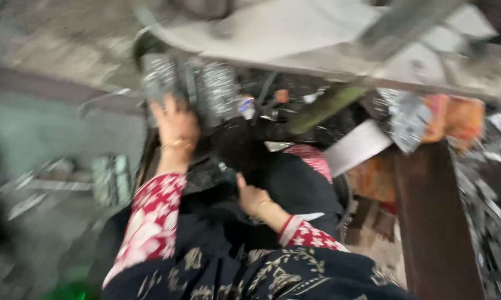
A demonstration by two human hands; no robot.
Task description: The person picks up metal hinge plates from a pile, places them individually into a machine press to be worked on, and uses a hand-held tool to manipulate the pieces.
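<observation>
My left hand (175, 126) is up and reaching forward, fingers spread, touching a grey metal block (160, 79) under the edge of the pale bench (295, 33); bracelet at the wrist, red-and-white patterned sleeve (150, 219) stretched out behind it. A second grey block (218, 89) sits just beside the first, so the hand is placed where it can get at either. My right hand (252, 195) is low and closer in, thumb raised, resting on dark cloth (295, 186) in my lap; can't tell whether it pinches anything, too blurred. Left arm near straight, right arm bent, elbow tucked in. Further out: a flat white strip (357, 146) angled to the right of the cloth, a brown wooden post (436, 222) beyond it, an orange-pink bundle (456, 116) near the post's top, shiny metal scraps (492, 189) scattered far right. Grey floor (34, 133) to the left, more metal bits (112, 179) on it
</observation>
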